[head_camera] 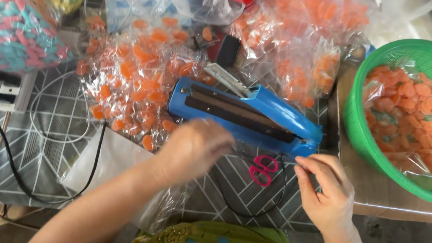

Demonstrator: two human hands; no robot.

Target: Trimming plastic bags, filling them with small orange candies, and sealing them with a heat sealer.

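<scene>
Sealer (248, 116): a blue heat sealer lies slantwise on the patterned mat (53, 116), directly ahead of both hands, its lid raised so that the two dark sealing strips on its base are exposed. This open position leaves the bar free to take a bag mouth. The left hand (192, 148) is blurred by motion just in front of the sealer's near edge; its fingers appear loosely curled over clear plastic, but whether they actually pinch anything cannot be told. The right hand (328, 188) sits at the sealer's right end, thumb and forefinger drawn close together as if pinching a thin, clear edge; what they hold is too faint to confirm. Pink scissors (263, 169) lie on the mat between the two hands, within easy reach of either. Filled bags (136, 77) of orange pieces are heaped behind and left of the sealer, touching its far side. A green basket (406, 171) stands to the right on a brown board, lined with clear plastic and holding loose orange pieces, near the right hand. A power strip (10, 91) with black cable lies at the mat's left edge, well apart from the hands. A bag of pink and blue pieces (10, 38) rests far left.
</scene>
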